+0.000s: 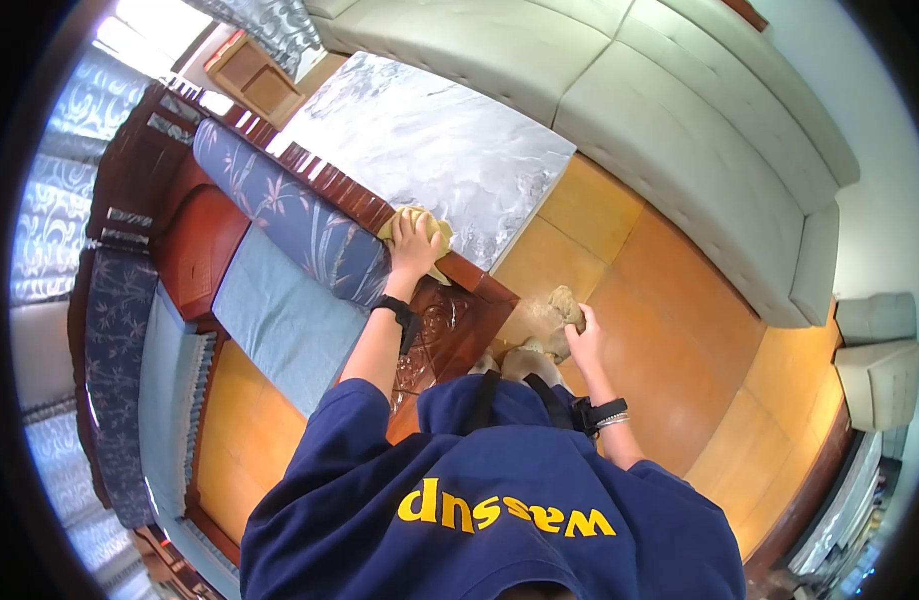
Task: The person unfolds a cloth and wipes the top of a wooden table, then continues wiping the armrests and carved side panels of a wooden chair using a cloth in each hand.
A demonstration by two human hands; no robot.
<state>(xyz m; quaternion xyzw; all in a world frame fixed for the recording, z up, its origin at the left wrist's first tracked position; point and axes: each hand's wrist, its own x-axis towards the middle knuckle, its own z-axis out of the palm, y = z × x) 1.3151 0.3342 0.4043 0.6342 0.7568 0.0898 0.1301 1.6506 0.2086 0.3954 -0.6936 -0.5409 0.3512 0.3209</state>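
our left hand (412, 246) lies over a yellow cloth (442, 232) on the dark wooden rail (357, 197) of the settee, at the end nearest us. its grip is open, the fingers a little spread on top of the cloth and not closed round it. our right hand (583, 338) has its grip closed on the edge of a crumpled beige cloth (563, 306), which is over the tiled floor (669, 330), near our feet (525, 360). we cannot tell whether this 2nd cloth touches the tiles.

just beside our left hand is a blue floral back cushion (289, 215), with a plain light blue seat cushion (284, 310) next to it. on the other side of the rail is a marble-patterned table (429, 140), and past that a long pale sofa (679, 150). a small wooden cabinet (254, 80) is by the table's far end. we have 1 black band (397, 318) on our left wrist and another (607, 410) on our right.
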